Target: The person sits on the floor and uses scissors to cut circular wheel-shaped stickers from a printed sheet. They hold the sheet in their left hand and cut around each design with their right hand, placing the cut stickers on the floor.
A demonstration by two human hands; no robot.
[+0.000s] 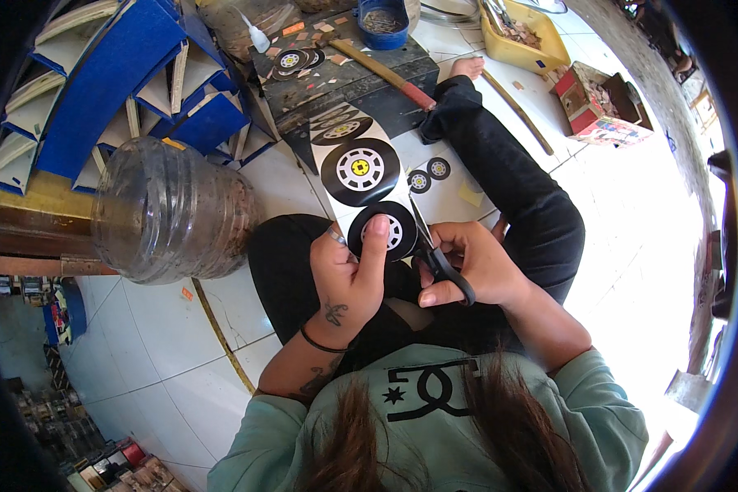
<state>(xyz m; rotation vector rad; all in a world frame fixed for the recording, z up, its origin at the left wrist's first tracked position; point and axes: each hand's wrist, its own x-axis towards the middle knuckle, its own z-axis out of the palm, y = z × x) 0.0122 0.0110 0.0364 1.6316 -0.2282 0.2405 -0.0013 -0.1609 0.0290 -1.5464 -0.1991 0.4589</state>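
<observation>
My left hand [351, 266] grips a white strip [330, 182] printed with black wheel pictures, its thumb pressed on the lowest wheel. The strip runs up and away toward the dark wooden block. In my right hand [477, 266] is a pair of black-handled scissors [443, 269], fingers through the loops. Its blades lie along the right edge of the lowest wheel, close to my left thumb. Two small cut-out wheel discs [429, 175] rest on the floor just beyond the scissors, beside a yellowish paper scrap [471, 193].
A dark wooden block [303, 90] ahead carries a hammer [381, 72], stacked wheel discs [293, 62] and a blue container [383, 25]. Left stand a clear plastic jar [172, 215] and blue-white racks [111, 90]. Right are a yellow tub [525, 37], a box of scraps [603, 107] and a stick [518, 112].
</observation>
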